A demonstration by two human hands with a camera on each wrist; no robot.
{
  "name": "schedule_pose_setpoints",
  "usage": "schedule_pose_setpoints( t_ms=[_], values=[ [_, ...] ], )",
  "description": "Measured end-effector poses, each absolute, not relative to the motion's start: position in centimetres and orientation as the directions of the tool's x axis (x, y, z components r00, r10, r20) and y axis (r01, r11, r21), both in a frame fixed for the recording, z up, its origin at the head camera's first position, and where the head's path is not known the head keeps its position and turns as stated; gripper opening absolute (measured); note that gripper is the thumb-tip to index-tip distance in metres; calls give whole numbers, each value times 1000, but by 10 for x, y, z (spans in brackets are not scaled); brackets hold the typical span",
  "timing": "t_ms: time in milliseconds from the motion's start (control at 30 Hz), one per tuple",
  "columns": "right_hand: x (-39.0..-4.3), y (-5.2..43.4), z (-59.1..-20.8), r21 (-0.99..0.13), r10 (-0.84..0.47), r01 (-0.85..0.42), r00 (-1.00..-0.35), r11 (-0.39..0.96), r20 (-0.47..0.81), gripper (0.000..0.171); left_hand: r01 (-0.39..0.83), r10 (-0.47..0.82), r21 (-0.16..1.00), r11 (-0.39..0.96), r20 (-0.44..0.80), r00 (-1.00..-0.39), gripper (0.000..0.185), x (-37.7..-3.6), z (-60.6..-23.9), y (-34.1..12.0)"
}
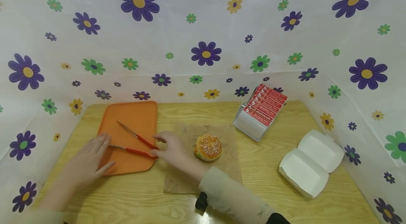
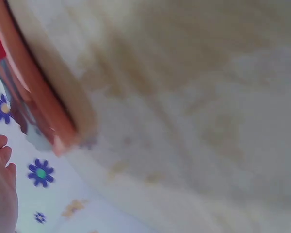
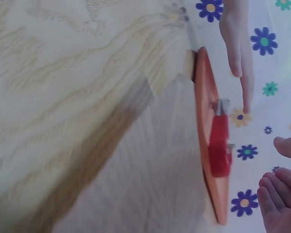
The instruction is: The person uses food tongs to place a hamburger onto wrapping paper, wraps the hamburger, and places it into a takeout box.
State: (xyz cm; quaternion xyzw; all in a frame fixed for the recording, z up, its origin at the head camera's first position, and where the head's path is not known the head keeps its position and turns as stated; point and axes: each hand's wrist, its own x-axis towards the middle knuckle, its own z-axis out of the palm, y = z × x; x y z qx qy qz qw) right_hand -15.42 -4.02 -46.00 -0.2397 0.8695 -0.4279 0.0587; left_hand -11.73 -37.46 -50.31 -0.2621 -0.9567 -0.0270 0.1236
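Metal tongs with red handles point(image 1: 136, 143) lie on an orange tray point(image 1: 136, 114) at the left of a wooden table. My left hand point(image 1: 100, 150) rests flat on the tray's left part, fingers straight, beside the tongs' metal tips. My right hand point(image 1: 159, 146) hovers at the tray's right edge with loosely curled fingers, close to the red handle end. In the right wrist view a gap shows between these fingers point(image 3: 276, 196) and the tongs point(image 3: 219, 145). A sesame burger point(image 1: 208, 147) sits on brown paper point(image 1: 203, 180) just right of my right hand.
An open white clamshell box point(image 1: 311, 162) lies at the right. A metal holder of red packets point(image 1: 261, 111) stands behind the burger. Flowered sheeting walls the table on three sides. Bare wood runs along the front edge point(image 1: 127, 199).
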Motion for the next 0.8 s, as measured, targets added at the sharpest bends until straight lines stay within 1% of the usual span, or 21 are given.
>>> schedule_pose_setpoints(
  t_ms=[267, 500, 633, 800],
  values=[
    [-154, -6, -448, -794, -443, -368, -885, 483, 140, 50, 577, 558, -14, 816, 275, -783, 85, -136, -491, -332],
    [-152, 27, -438, -810, -413, -385, -889, 442, 197, 48, 625, 585, 18, 781, 329, -741, 78, -151, -495, -298],
    [-149, 47, -435, -817, -383, -368, -902, 444, 198, 47, 626, 586, 34, 779, 315, -747, 75, -159, -501, -282],
    [-147, 72, -438, -810, -366, -395, -899, 433, 242, 45, 601, 570, 75, 796, 242, -785, 75, -168, -503, -262]
  ],
)
